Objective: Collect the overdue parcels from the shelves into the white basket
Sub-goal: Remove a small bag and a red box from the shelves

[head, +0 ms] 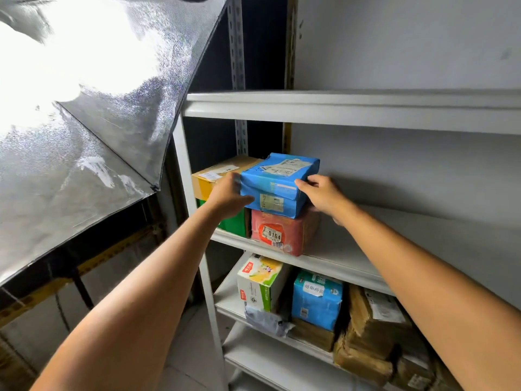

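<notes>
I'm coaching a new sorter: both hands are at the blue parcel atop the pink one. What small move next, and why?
Probably lift the blue parcel slightly and draw it out: left hand and right hand grip its sides, and it rests on the pink parcel.

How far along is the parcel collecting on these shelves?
Done: can't tell; no basket is in view. In hand: the left hand and right hand grip the blue parcel atop the pink box. Possibly left: that box, the brown box on the green box beside it, and parcels on the lower shelf.
</notes>
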The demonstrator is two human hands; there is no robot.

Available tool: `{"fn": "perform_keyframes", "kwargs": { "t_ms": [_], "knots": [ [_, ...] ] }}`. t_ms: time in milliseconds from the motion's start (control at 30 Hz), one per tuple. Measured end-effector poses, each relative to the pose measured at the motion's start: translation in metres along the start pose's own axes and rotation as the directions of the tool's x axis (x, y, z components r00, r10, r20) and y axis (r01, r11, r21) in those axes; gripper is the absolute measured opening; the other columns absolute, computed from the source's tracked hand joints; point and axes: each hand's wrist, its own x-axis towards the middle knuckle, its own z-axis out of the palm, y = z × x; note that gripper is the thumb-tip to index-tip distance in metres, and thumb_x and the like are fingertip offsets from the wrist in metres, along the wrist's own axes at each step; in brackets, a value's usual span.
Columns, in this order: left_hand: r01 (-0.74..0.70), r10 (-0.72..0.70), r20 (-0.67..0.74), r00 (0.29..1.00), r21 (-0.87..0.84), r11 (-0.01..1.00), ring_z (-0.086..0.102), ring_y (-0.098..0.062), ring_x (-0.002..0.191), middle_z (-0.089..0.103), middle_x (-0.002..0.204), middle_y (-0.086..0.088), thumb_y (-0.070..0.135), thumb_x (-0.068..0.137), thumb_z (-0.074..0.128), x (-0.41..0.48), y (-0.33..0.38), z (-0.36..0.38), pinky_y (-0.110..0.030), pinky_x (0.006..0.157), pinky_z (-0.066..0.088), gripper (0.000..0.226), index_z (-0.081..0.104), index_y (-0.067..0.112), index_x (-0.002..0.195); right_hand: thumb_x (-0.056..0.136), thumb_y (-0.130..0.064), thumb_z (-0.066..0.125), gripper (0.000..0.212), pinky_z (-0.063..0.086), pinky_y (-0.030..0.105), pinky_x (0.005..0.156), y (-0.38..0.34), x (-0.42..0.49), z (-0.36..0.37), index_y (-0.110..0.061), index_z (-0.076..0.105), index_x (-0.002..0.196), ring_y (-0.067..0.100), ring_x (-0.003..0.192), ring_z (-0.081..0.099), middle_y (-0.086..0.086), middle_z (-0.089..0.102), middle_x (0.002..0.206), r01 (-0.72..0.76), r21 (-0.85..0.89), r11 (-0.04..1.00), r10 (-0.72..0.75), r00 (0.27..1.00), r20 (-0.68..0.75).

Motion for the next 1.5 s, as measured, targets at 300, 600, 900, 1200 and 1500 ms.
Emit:
{"fn": "perform_keyframes", "kwargs": {
  "t_ms": [300,600,900,1200,1500],
  "knots": [
    [-0.005,0.005,-0.002,1.000,-0.164,0.987,0.064,-0.019,0.098,0.058,0.105,-0.001,0.021,0.086,0.075,-0.011,0.006,0.007,-0.042,0.081,0.061,0.046,0.047,0.018,0.123,0.096,-0.028,0.058,0.025,0.058,0.046,0.082,0.010,-0.012,-0.017,-0.023,0.061,0.120,0.024,0.105,0.065,0.004,0.067,0.119,-0.046,0.225,0.973,0.045,0.999,0.007],
    [0.080,-0.056,0.071,0.996,-0.396,0.915,0.067,-0.012,0.085,0.062,0.106,-0.003,0.043,0.096,0.059,-0.018,0.019,0.019,-0.038,0.065,0.063,0.042,0.044,0.017,0.125,0.089,-0.037,0.069,0.058,0.056,0.056,0.085,0.023,-0.020,-0.020,-0.021,0.047,0.140,0.021,0.113,0.058,-0.001,0.059,0.123,-0.049,0.286,0.957,0.062,0.997,-0.038],
    [0.180,-0.135,0.126,0.983,-0.506,0.844,0.061,-0.016,0.099,0.056,0.126,-0.006,0.037,0.091,0.069,-0.019,0.014,0.019,-0.049,0.083,0.060,0.055,0.044,0.020,0.136,0.087,-0.031,0.073,0.058,0.055,0.058,0.087,0.025,-0.022,-0.022,-0.020,0.050,0.139,0.021,0.114,0.059,0.000,0.061,0.128,-0.050,0.321,0.946,0.067,0.997,-0.041],
    [0.149,-0.076,0.155,0.985,-0.542,0.827,0.062,-0.019,0.109,0.065,0.121,-0.005,0.027,0.093,0.067,-0.040,0.021,0.029,-0.037,0.072,0.058,0.050,0.047,0.028,0.139,0.084,-0.028,0.074,0.067,0.057,0.052,0.086,0.033,-0.037,-0.035,-0.023,0.046,0.144,0.018,0.111,0.062,0.001,0.062,0.129,-0.002,0.341,0.940,0.014,0.999,-0.034],
    [0.157,-0.063,0.185,0.981,-0.555,0.817,0.063,-0.018,0.105,0.069,0.116,-0.008,0.024,0.093,0.066,-0.071,0.049,0.066,-0.027,0.066,0.054,0.038,0.061,0.024,0.130,0.065,-0.039,0.078,0.078,0.058,0.051,0.086,0.054,-0.068,-0.079,-0.028,0.052,0.137,0.020,0.113,0.062,-0.001,0.058,0.134,0.013,0.344,0.939,0.004,0.999,-0.048]
  ]
}}
